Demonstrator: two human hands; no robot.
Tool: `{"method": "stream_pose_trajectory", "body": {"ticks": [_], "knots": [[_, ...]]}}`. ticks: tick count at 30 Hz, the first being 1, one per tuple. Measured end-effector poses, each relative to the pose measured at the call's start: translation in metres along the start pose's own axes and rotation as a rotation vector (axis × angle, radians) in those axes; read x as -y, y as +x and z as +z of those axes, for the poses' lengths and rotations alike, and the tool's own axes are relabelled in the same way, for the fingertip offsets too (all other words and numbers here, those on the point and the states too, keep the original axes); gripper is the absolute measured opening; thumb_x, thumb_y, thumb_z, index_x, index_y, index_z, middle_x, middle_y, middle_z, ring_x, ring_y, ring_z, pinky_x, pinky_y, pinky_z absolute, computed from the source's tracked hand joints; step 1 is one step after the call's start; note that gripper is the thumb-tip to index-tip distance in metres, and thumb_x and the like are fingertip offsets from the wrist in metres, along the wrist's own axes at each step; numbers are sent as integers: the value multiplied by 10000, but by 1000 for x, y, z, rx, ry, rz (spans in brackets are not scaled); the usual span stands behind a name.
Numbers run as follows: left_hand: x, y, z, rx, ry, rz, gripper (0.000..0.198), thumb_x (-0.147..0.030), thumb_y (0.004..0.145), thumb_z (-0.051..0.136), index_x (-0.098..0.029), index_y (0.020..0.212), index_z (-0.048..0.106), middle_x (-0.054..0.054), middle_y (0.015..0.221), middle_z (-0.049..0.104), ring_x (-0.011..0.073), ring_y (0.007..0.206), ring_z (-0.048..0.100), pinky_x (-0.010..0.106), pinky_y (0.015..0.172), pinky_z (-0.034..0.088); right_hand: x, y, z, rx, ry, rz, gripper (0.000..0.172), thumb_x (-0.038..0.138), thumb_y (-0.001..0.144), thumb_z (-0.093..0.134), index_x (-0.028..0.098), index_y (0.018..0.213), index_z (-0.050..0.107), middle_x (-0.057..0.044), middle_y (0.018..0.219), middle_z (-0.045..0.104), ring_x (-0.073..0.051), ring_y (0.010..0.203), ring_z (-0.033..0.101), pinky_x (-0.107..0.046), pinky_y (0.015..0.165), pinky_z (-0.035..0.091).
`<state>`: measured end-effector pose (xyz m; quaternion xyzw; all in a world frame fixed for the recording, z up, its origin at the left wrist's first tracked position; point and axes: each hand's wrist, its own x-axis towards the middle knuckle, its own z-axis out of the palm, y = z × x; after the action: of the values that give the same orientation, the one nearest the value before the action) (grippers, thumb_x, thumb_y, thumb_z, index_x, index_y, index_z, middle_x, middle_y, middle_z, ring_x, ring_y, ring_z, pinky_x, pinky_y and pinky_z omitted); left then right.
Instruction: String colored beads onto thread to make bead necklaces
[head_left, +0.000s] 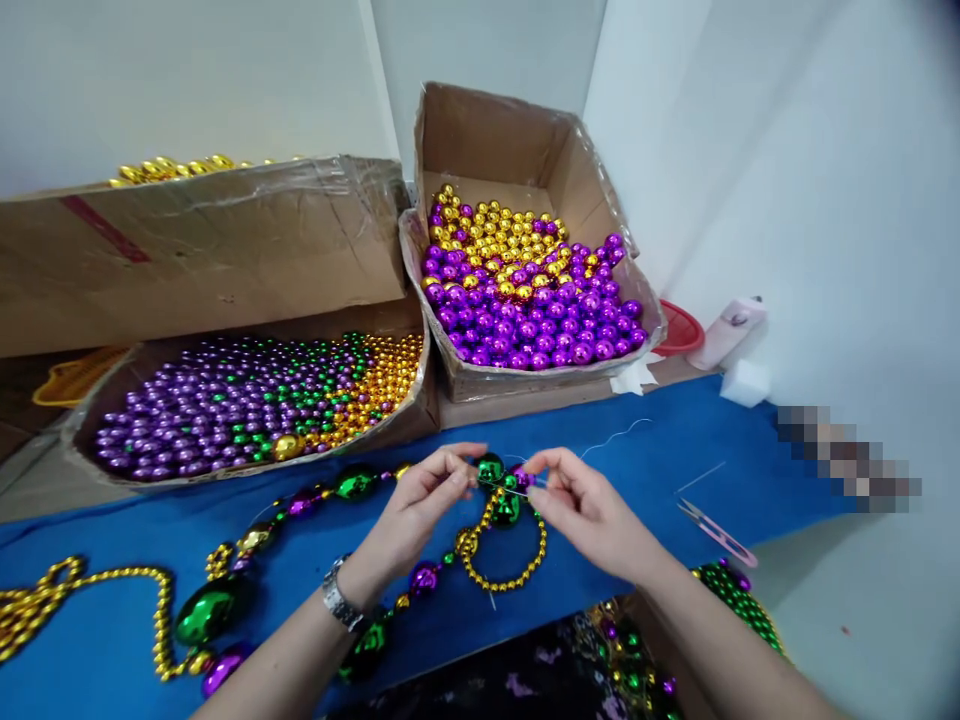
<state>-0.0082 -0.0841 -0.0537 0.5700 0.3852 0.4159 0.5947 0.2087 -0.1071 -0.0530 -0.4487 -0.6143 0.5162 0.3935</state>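
Observation:
My left hand (pixel 420 505) pinches a bead strand (pixel 300 500) just beside a large green bead (pixel 490 468). My right hand (pixel 581 505) is closed in a pinch on the same strand from the other side, at a small purple bead and a thin needle or thread end. A loop of small gold beads (pixel 504 570) hangs below the two hands. The strand of green, purple and gold beads trails left over the blue cloth (pixel 660 450). A watch sits on my left wrist.
A low box of purple, green and gold beads (pixel 247 400) lies at the left. A taller box of purple and gold beads (pixel 525 290) stands behind. Small scissors (pixel 712 530) lie at the right, with a white thread (pixel 611 438) and more strands (pixel 739 595) nearby.

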Motion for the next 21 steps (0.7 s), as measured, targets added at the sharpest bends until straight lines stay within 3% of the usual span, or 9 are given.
{"method": "stream_pose_trajectory", "body": {"ticks": [2, 5, 7, 10, 13, 16, 21], "knots": [[-14, 4, 6, 12, 185, 115, 177, -263, 861, 548, -152, 725, 575, 94, 1258, 504, 212, 1091, 500, 312, 934, 370, 11, 7, 4, 57, -277, -50, 250, 296, 869, 574, 259, 1112, 526, 89, 577, 350, -77, 514, 356, -207, 492, 243], [-20, 8, 15, -12, 273, 214, 152, -259, 848, 566, -156, 740, 596, 95, 1253, 509, 236, 1150, 475, 328, 967, 353, 20, 16, 12, 105, -426, -129, 106, 294, 894, 519, 216, 916, 586, 83, 550, 379, -74, 510, 371, -207, 488, 230], [-14, 10, 19, -65, 171, 216, 142, -257, 854, 561, -160, 753, 588, 88, 1214, 543, 223, 1103, 507, 326, 945, 374, 25, 20, 14, 94, -442, -165, 243, 302, 929, 448, 184, 745, 554, 64, 577, 434, -75, 543, 402, -208, 511, 249], [1, 9, 26, -72, -90, 155, 103, -262, 883, 517, -180, 858, 573, 71, 1113, 599, 200, 1035, 537, 317, 901, 406, 38, 24, 12, 47, -435, -219, 282, 306, 945, 419, 181, 721, 535, 45, 637, 506, -86, 589, 452, -212, 543, 275], [10, 6, 37, 49, -210, 132, 137, -276, 888, 508, -185, 976, 559, 67, 1048, 616, 195, 986, 553, 306, 867, 421, 52, 30, 8, 38, -401, -283, 268, 289, 940, 431, 187, 717, 540, 36, 652, 533, -93, 596, 472, -217, 548, 290], [10, 4, 45, 151, -152, 135, 205, -270, 855, 563, -178, 1036, 542, 87, 1079, 616, 212, 1012, 559, 317, 877, 425, 63, 38, 5, 18, -322, -276, 241, 297, 933, 445, 193, 762, 580, 31, 651, 537, -94, 590, 471, -218, 538, 309], [7, 6, 46, 106, 10, 97, 402, -219, 811, 626, -213, 1160, 427, 85, 1037, 648, 199, 936, 605, 315, 819, 463, 64, 54, -4, -33, 63, -154, 246, 382, 912, 476, 195, 814, 602, 61, 536, 423, -67, 467, 398, -195, 453, 301]]}}
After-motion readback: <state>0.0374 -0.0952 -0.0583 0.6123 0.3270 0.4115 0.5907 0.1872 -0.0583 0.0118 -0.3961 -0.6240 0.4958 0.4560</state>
